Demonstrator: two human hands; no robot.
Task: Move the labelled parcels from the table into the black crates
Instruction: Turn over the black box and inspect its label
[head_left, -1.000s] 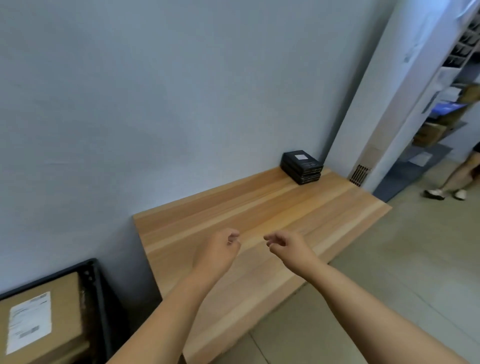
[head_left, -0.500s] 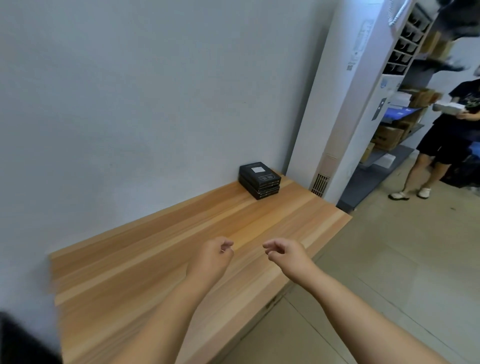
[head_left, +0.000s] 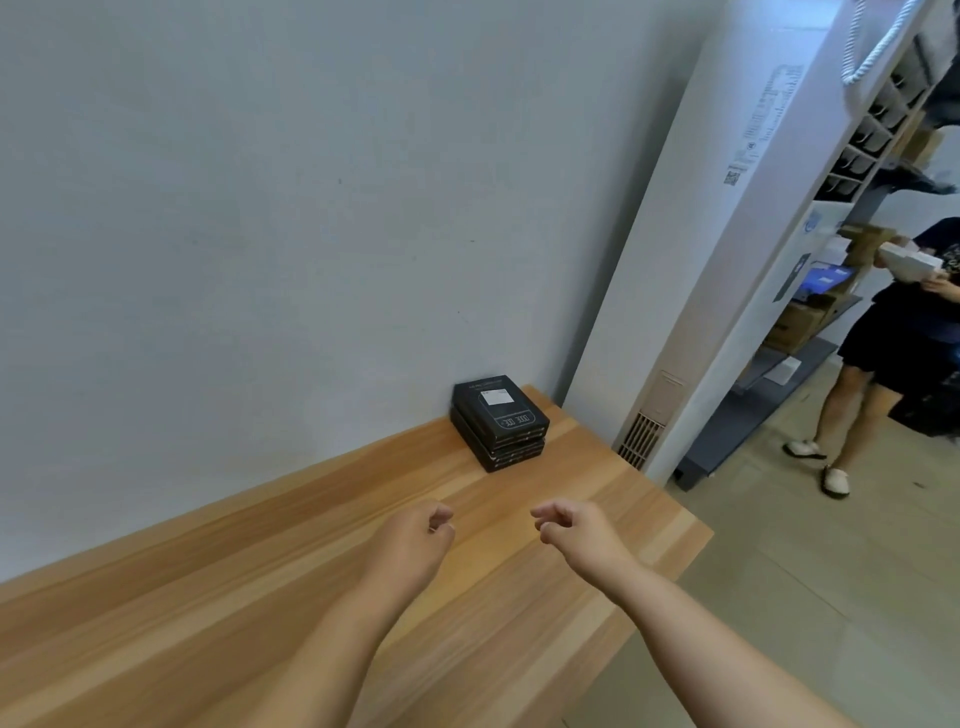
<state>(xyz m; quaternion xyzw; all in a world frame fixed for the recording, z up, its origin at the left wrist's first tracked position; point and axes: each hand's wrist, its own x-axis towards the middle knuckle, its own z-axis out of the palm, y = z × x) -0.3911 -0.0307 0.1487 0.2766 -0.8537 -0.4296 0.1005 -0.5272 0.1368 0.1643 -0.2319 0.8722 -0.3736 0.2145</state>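
Head view: both hands (head_left: 415, 535) (head_left: 576, 530) loosely curled, empty, over table (head_left: 597, 467); black parcels (head_left: 498, 421) stacked beyond.

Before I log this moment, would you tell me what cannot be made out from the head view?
- Black crates: none in the head view; outside the frame.
- Stack of black boxes: the print on its white label is too small to read.
- Box count: the edges blur together.
- Left hand and right hand: fingertips curl out of sight.
- Table: cut off by the left and bottom edges.

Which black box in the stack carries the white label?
The top box of the stack; its upper face shows a white label, the boxes beneath show only edges.
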